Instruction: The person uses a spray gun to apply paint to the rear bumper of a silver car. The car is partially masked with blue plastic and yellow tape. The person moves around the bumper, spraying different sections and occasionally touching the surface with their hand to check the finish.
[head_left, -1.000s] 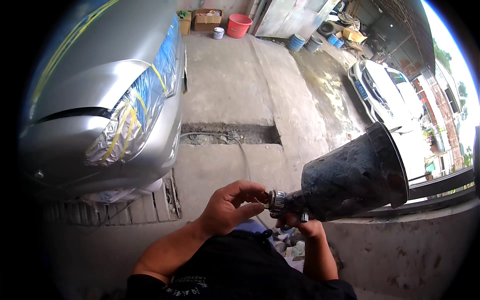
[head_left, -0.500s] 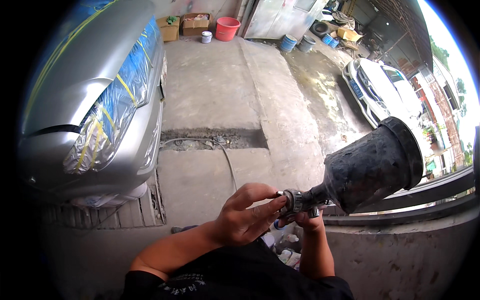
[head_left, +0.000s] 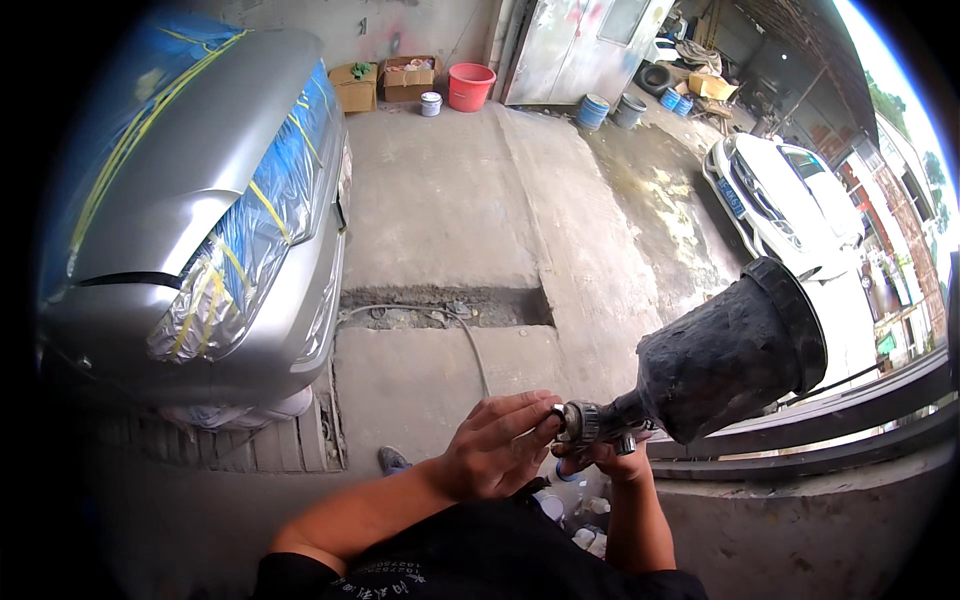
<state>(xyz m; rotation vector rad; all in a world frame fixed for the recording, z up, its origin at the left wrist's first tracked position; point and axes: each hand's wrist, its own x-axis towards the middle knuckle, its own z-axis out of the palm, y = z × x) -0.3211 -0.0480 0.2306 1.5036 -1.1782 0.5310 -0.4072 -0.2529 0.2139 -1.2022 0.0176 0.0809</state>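
A paint spray gun (head_left: 598, 420) lies tilted in front of my chest, its dark, paint-crusted cup (head_left: 735, 350) leaning out to the right. My right hand (head_left: 622, 462) grips the gun from below, and the gun body hides most of its fingers. Reaching across from the left, my left hand (head_left: 500, 445) has its thumb and fingertips closed at the metal front ring of the gun. On the left stands a silver car (head_left: 150, 330), partly masked with blue plastic film (head_left: 262, 215) and yellow tape.
A hose (head_left: 470, 345) runs over a floor pit (head_left: 500, 306). Dark rails (head_left: 800, 432) border a low wall at right. White car (head_left: 785, 195) stands beyond. Farther back are a red bucket (head_left: 470, 88), cardboard boxes (head_left: 408, 80) and paint drums (head_left: 592, 112). Containers (head_left: 550, 508) sit below my hands.
The view has shifted, so the surroundings sit lower and farther right. My left fingers look straighter at the gun's front ring. The cup has moved slightly left and down in the picture.
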